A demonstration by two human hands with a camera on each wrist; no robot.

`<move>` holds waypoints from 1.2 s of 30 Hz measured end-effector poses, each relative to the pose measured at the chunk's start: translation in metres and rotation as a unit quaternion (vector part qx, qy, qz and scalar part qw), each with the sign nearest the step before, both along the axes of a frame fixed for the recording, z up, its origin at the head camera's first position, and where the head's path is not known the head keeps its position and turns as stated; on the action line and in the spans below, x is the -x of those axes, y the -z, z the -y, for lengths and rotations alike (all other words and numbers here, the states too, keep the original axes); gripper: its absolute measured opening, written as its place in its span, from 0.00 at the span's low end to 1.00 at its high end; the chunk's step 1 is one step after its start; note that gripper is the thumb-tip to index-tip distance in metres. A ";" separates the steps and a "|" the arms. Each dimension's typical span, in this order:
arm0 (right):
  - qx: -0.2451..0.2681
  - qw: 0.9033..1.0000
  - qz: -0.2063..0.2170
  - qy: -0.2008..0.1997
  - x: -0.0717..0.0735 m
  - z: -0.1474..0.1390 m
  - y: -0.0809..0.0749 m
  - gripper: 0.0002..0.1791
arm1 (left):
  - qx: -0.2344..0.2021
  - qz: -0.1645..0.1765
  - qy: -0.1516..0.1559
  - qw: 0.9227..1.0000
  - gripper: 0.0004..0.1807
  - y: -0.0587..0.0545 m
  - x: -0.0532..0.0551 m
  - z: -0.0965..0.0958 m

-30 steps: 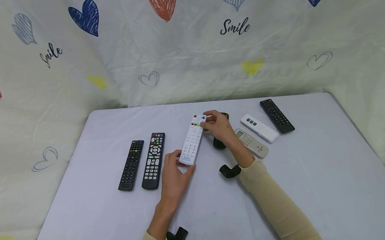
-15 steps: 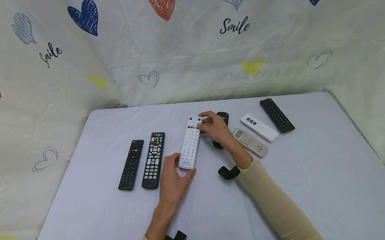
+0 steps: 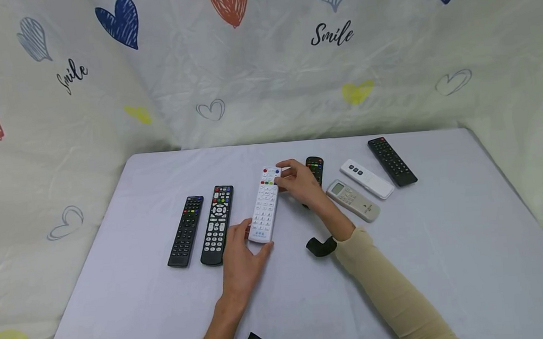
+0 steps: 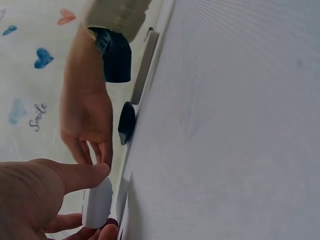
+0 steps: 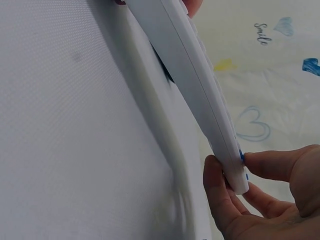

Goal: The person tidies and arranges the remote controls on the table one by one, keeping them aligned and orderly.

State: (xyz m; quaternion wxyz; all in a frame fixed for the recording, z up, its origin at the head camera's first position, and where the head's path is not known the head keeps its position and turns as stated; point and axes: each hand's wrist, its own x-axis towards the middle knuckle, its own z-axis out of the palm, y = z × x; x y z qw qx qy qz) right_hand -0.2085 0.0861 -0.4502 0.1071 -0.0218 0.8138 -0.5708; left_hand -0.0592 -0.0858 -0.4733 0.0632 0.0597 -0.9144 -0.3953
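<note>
Long white plastic remote control held at both ends

Left hand gripped the near end, thumb at the right edge, fingers at the left and partly beneath. Right hand pinched the far end: thumb on the button face by the coloured keys, fingertips behind. Remote lay tilted above the white cloth-covered table, button face toward the head camera.

Left of it, two upright-pointing units: a black remote with large white buttons, just beside the left hand, and a slim black remote with small keys. A black round-ended remote was partly hidden by the right hand. Farther right: a beige remote with a small display, a slim white remote with three dark buttons, and a black rectangular remote, all slanted.
</note>
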 end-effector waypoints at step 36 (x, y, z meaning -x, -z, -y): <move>-0.033 0.998 -0.007 -0.058 -0.012 0.018 0.010 0.27 | -0.004 0.055 -0.028 0.998 0.42 -0.005 -0.028 -0.001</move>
